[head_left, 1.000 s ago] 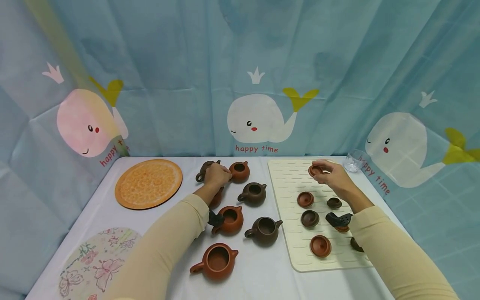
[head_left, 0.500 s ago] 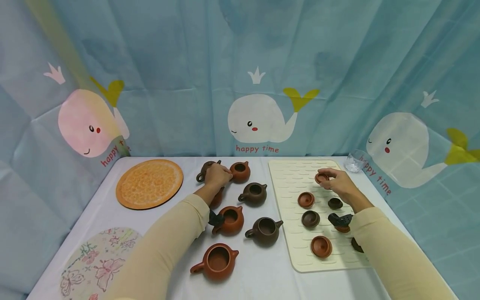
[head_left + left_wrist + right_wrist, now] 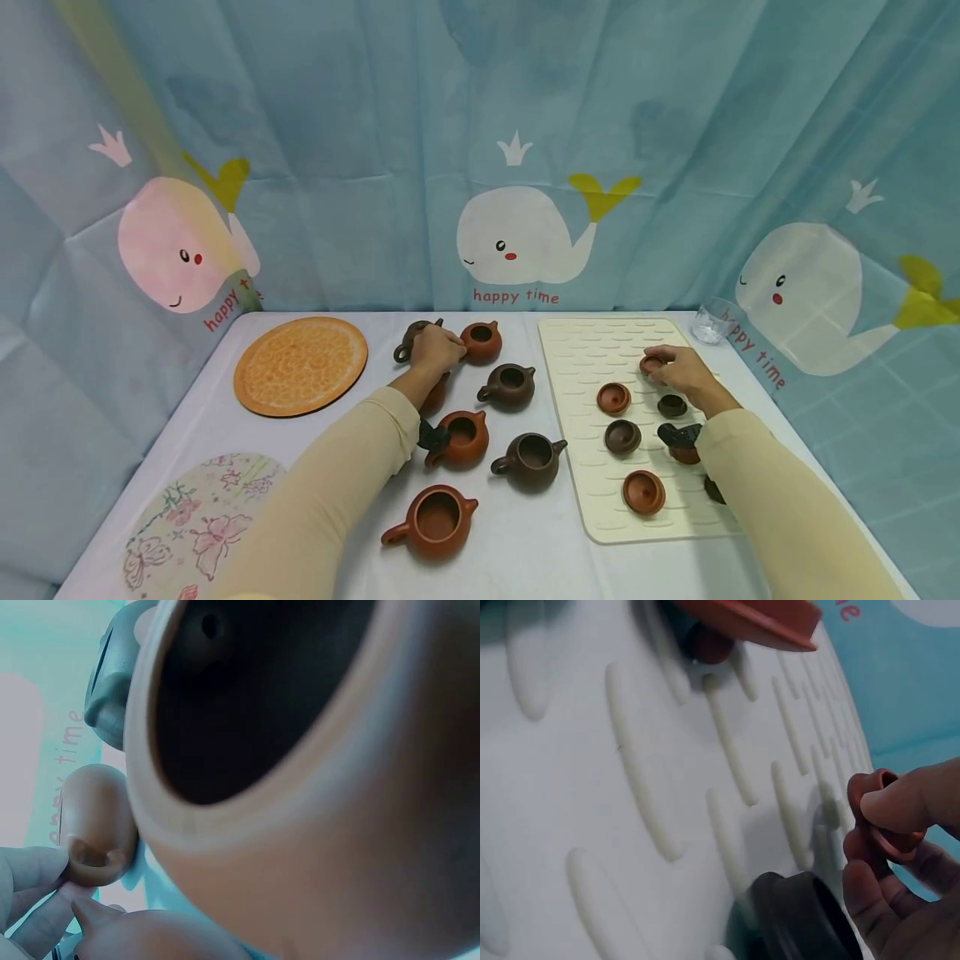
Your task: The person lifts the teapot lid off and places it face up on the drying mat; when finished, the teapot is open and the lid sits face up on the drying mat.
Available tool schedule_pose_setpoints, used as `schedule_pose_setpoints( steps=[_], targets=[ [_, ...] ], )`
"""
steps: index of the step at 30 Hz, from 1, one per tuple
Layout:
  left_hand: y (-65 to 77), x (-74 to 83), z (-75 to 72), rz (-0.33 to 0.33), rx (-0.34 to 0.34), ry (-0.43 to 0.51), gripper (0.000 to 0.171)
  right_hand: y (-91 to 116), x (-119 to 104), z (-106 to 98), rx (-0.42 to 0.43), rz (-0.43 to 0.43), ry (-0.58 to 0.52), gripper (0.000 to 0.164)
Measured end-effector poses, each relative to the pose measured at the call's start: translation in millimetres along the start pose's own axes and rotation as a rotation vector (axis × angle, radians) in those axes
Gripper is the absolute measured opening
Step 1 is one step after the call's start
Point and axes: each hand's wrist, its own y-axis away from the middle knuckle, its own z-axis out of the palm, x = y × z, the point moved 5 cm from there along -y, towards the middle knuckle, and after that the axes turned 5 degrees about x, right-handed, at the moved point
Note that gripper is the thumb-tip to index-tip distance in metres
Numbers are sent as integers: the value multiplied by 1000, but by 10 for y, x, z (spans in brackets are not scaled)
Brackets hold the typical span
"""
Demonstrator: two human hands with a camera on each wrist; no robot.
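Note:
At the back of the table my left hand [image 3: 433, 354] pinches the handle of a reddish-brown teapot [image 3: 482, 343]; in the left wrist view its fingertips meet at that teapot's handle [image 3: 94, 859]. A dark teapot [image 3: 411, 335] stands just behind the hand, and another reddish teapot [image 3: 435, 393] is partly hidden under the wrist. Over the cream mat [image 3: 570, 358], my right hand [image 3: 686, 373] holds a small reddish-brown teapot lid [image 3: 652, 365] between thumb and fingers, its knob [image 3: 861, 844] showing in the right wrist view. A dark lid [image 3: 672, 406] lies close below that hand.
Lidless teapots, such as a dark one [image 3: 532, 460] and a reddish one [image 3: 437, 523], stand mid-table. Several more lids [image 3: 643, 492] lie on the mat. A clear glass [image 3: 711, 323] stands back right. An orange round mat [image 3: 300, 367] and a butterfly-patterned mat [image 3: 202, 525] lie left.
My right hand has carried the reddish lid to the right and nearer, close over the mat above the dark lid. The left hand has stayed at the teapot's handle.

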Motion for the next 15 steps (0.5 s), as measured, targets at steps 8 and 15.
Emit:
schedule_pose_setpoints(
  steps=[8,15],
  targets=[
    [24,-3,4,14,-2,3,8,-31,88,41,12,-2,88,54],
    [35,15,-28,15,8,-3,10,-40,82,37,34,-10,139,55]
  ],
)
